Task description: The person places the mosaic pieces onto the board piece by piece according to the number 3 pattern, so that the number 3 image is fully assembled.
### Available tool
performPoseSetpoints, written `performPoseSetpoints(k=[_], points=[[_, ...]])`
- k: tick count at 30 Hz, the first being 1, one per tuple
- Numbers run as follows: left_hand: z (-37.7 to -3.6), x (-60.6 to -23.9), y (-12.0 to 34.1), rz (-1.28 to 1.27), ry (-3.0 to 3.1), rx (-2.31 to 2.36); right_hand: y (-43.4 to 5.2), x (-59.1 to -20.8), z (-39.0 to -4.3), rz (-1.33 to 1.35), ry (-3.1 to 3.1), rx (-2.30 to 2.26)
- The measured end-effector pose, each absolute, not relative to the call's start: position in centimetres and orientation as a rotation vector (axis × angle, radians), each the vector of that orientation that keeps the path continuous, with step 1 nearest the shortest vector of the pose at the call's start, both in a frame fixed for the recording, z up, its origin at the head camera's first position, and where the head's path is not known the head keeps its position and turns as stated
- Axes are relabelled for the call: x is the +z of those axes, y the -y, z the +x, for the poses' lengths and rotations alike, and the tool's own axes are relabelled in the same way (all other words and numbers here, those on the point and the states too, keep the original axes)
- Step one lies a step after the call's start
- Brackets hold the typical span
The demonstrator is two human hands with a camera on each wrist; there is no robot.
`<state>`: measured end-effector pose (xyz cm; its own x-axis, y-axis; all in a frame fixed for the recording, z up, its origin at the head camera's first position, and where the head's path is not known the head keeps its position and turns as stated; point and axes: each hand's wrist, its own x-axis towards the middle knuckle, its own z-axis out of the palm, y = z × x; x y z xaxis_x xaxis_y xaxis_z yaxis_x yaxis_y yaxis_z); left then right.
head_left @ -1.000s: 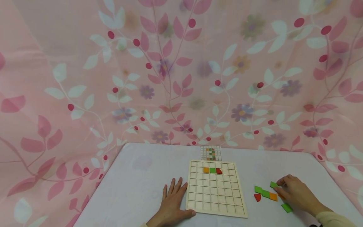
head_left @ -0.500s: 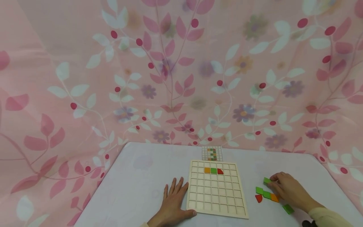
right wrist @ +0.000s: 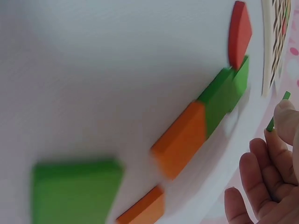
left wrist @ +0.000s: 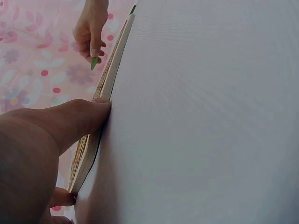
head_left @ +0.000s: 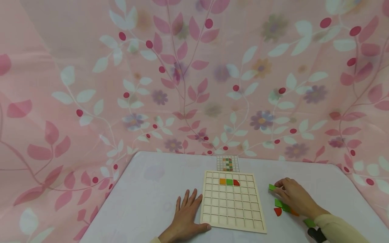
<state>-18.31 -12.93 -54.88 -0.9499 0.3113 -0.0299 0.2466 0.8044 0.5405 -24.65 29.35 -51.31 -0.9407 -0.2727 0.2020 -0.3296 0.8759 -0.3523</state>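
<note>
The right hand [head_left: 291, 195], pinching a green tile [head_left: 271, 187], has moved closer to the board [head_left: 232, 202]; the left hand [head_left: 185, 216] stays flat on the tabletop [head_left: 152, 195].

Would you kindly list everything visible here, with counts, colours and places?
Board: one, pale wood grid, table centre.
Tiles in board: three, orange, green, red, second row.
Pattern card: one, behind the board.
Loose tiles: red, green, orange, right of the board.
Table: one, white.
Curtain: pink, floral, behind.
Left hand: flat on the table, thumb against the board's edge.
Right hand: pinches a green tile.
</note>
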Motion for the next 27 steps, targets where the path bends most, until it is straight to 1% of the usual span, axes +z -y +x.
performPoseSetpoints(k=[8,17,27], points=[[-18.3,-54.8,12.9,0.441,-2.869,0.847,-27.0,-50.9,-25.2,0.558,2.836,0.539],[-18.3,-54.9,12.9,0.445,-2.872,0.850,-24.3,-51.0,-25.9,0.531,2.881,0.545],[-18.4,-55.0,13.0,0.442,-2.864,0.853,-22.1,-51.0,-26.5,0.549,2.823,0.403]])
